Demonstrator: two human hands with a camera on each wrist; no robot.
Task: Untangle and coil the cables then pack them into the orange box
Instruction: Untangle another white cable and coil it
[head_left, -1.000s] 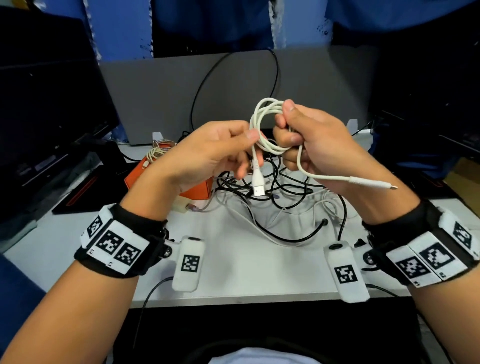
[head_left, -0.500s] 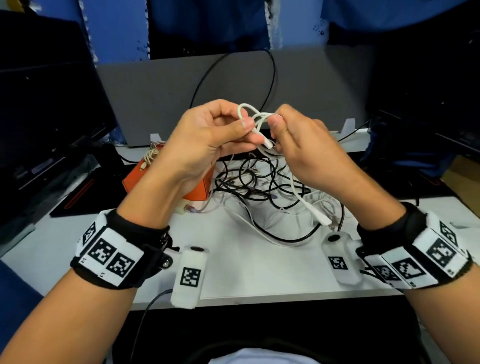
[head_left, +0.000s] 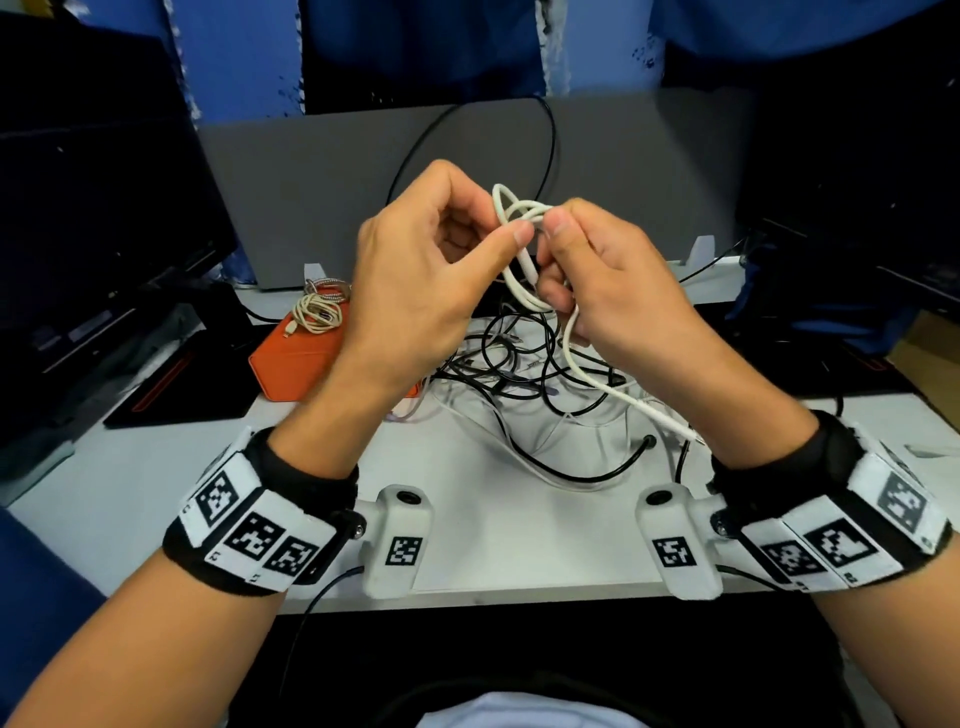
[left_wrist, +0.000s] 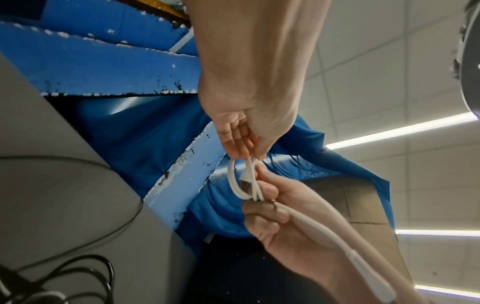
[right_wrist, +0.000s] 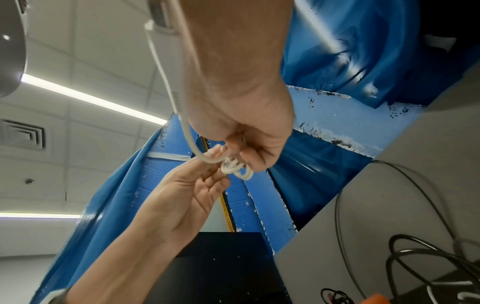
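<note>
A small coil of white cable (head_left: 519, 215) is held up over the table between both hands. My left hand (head_left: 511, 231) pinches its loops from the left with thumb and fingers. My right hand (head_left: 553, 247) pinches the same bundle from the right. The cable's loose end (head_left: 644, 408) hangs down under the right palm towards the table. In the left wrist view the left hand (left_wrist: 246, 153) holds the top of the white cable (left_wrist: 237, 183); in the right wrist view the right hand (right_wrist: 241, 156) holds the white cable (right_wrist: 240, 171). The orange box (head_left: 296, 364) lies on the table at the left.
A coiled beige cable (head_left: 317, 312) lies on the orange box. A tangle of black cables (head_left: 524, 364) and thin white ones lies on the white table (head_left: 156, 467) under my hands. A grey panel (head_left: 322, 171) stands behind, dark screens at both sides.
Both hands came together and rose a little with the coil. The left hand went from the plug end to pinching the loops. The loose end swung from pointing right to hanging down.
</note>
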